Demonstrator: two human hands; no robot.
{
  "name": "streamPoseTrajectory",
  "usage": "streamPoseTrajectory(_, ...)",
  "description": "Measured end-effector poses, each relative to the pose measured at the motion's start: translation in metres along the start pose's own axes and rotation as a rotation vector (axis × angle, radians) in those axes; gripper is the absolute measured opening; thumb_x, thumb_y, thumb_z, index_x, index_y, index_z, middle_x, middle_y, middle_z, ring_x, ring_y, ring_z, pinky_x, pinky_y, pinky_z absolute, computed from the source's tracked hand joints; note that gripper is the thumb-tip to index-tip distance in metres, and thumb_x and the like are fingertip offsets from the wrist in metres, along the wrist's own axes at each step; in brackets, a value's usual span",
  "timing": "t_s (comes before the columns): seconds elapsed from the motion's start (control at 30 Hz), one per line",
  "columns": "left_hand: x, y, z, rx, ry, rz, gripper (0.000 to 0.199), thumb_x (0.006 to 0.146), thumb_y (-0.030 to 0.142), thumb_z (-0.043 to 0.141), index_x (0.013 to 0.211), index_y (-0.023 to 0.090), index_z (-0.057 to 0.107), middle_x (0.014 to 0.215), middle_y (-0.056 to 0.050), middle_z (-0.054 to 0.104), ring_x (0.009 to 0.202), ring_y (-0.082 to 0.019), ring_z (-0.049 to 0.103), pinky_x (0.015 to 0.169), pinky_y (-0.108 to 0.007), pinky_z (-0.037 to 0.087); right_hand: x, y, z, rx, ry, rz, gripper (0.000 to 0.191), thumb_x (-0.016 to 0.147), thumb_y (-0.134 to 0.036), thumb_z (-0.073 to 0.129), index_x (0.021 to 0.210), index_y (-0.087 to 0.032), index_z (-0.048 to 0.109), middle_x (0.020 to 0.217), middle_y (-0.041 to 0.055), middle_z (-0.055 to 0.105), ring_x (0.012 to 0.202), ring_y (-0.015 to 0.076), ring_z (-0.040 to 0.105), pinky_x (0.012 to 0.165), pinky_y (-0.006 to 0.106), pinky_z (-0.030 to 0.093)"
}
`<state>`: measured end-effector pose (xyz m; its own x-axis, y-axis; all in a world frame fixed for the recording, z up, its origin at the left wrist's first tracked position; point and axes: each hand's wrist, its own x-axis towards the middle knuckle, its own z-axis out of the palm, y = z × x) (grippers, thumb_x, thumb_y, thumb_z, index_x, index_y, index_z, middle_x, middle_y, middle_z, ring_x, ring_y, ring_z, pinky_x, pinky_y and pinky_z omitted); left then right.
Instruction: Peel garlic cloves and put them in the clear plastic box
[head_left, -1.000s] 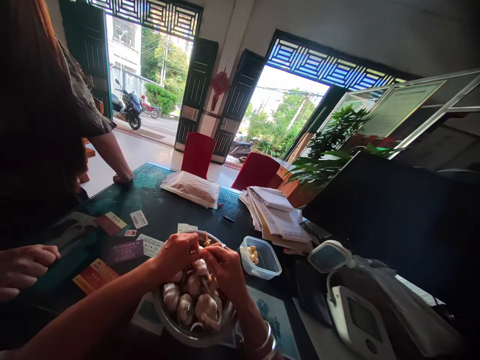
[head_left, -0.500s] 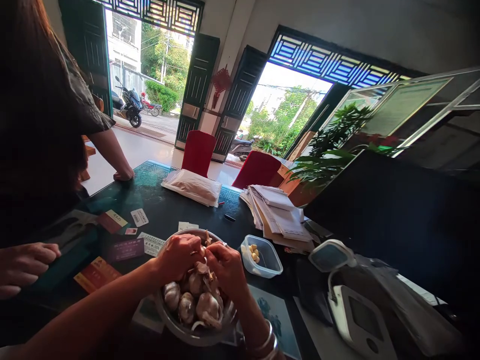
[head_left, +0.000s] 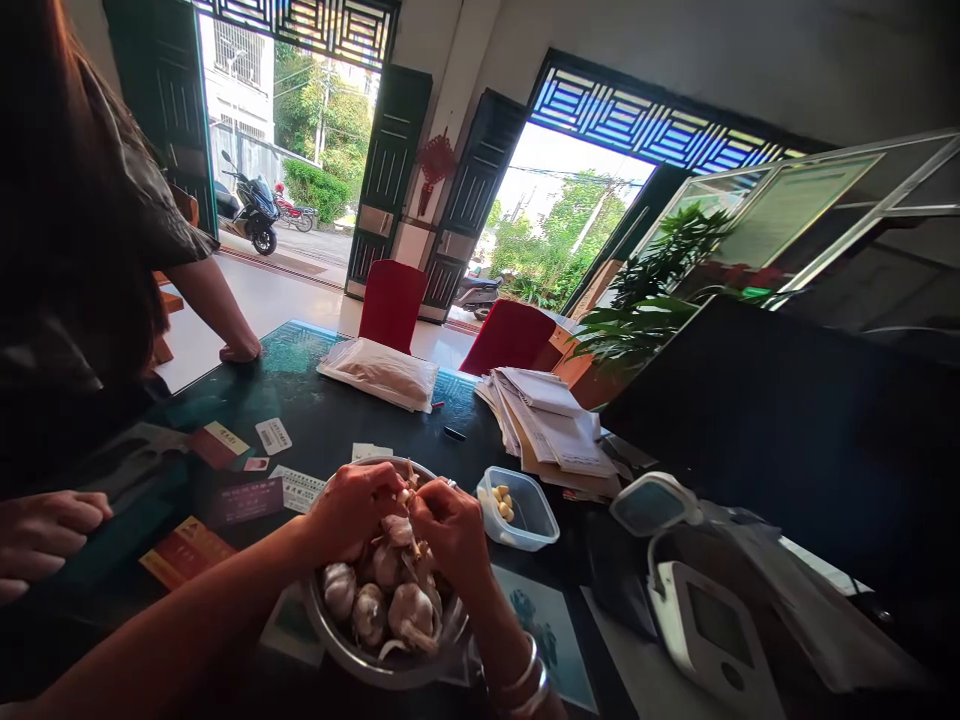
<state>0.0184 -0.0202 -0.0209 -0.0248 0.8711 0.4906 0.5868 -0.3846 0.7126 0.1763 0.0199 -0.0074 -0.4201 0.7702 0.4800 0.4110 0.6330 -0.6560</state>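
A metal bowl [head_left: 330,640] of whole garlic bulbs [head_left: 411,612] and loose skins stands on the dark table. Above its far part, my left hand [head_left: 364,508] and my right hand [head_left: 452,522] meet, fingers pinched round a small pale garlic clove [head_left: 403,496]. The fingertips of both hands touch it, one from each side. Silver bangles circle my right wrist. Just right of the bowl, a clear plastic box [head_left: 536,538] contains several peeled cloves [head_left: 503,503].
A person [head_left: 90,220] stands at the left, one hand on the table [head_left: 292,350]. Another hand [head_left: 49,540] rests at the left edge. Cards, a wrapped packet [head_left: 381,374], papers [head_left: 551,425], a monitor [head_left: 780,420] and a white device [head_left: 709,630] surround the bowl.
The whole view has shifted slightly, so things appear a little further left. Both hands stay together over the bowl, with only small finger movements.
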Motion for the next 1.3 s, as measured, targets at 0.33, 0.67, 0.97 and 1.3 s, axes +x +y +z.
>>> streamPoseTrajectory(0.33,0.005,-0.004,-0.002,-0.001,0.015,-0.028,0.008,0.077,0.024,0.063,0.076,0.016,0.066,0.071,-0.001,0.068,0.061,-0.012,0.059,0.060,-0.020,0.043,-0.002,0.003,0.001,0.102,-0.068,0.035,0.012,0.082,-0.029,0.058,0.083,-0.019,0.065,0.068,-0.0009,0.062,0.055,0.0109,0.053,0.053,0.021,0.042)
streamPoseTrajectory(0.67,0.004,-0.003,-0.001,-0.043,-0.010,-0.061,0.008,0.075,0.022,0.061,0.078,0.015,0.067,0.069,-0.001,0.068,0.061,-0.012,0.059,0.057,-0.019,0.042,-0.004,0.001,-0.001,0.133,0.044,-0.116,0.009,0.080,-0.018,0.061,0.080,-0.021,0.069,0.078,0.0019,0.068,0.068,0.0136,0.062,0.064,0.023,0.046)
streamPoseTrajectory(0.97,0.006,-0.005,-0.003,-0.239,-0.037,-0.149,0.008,0.070,0.014,0.063,0.078,0.013,0.066,0.071,-0.002,0.068,0.064,-0.013,0.060,0.060,-0.019,0.044,-0.003,0.000,-0.001,-0.057,-0.008,-0.068,0.011,0.077,-0.016,0.059,0.068,-0.018,0.064,0.064,0.0001,0.064,0.057,0.0128,0.055,0.057,0.023,0.041)
streamPoseTrajectory(1.3,0.006,-0.014,0.000,-0.410,-0.038,-0.171,0.017,0.073,0.020,0.063,0.086,0.012,0.068,0.079,-0.006,0.069,0.073,-0.017,0.062,0.067,-0.023,0.048,-0.003,0.002,-0.001,-0.008,-0.042,-0.049,0.012,0.082,-0.023,0.058,0.075,-0.019,0.067,0.068,0.0003,0.065,0.058,0.0124,0.055,0.058,0.023,0.041)
